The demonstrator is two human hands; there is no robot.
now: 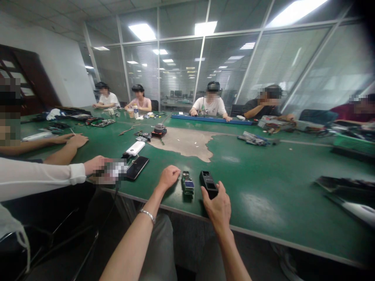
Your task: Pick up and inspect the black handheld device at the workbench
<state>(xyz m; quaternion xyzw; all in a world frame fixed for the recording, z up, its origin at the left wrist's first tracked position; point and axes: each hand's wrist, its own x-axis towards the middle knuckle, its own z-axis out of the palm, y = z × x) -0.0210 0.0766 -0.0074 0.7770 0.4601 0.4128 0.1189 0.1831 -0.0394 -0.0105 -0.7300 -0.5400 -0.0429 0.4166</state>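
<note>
My left hand (pixel 170 176) rests on the green table with its fingers curled in. Whether anything is inside them is hidden. Just right of it stands a green circuit board assembly (pixel 188 183) with a small blue-grey screen, apart from the hand. A black plastic housing (pixel 207 180) with rectangular cutouts lies further right. My right hand (pixel 219 205) grips the near end of this housing, thumb on its left side and fingers on its right.
To the left lie a dark smartphone (pixel 137 168) and a white power bank (pixel 135 148). A co-worker's hand (pixel 98 164) is beside the phone. A brown bare patch (pixel 183 142) marks the tabletop ahead. Gloves (pixel 253 138) lie beyond, and several people sit around the table.
</note>
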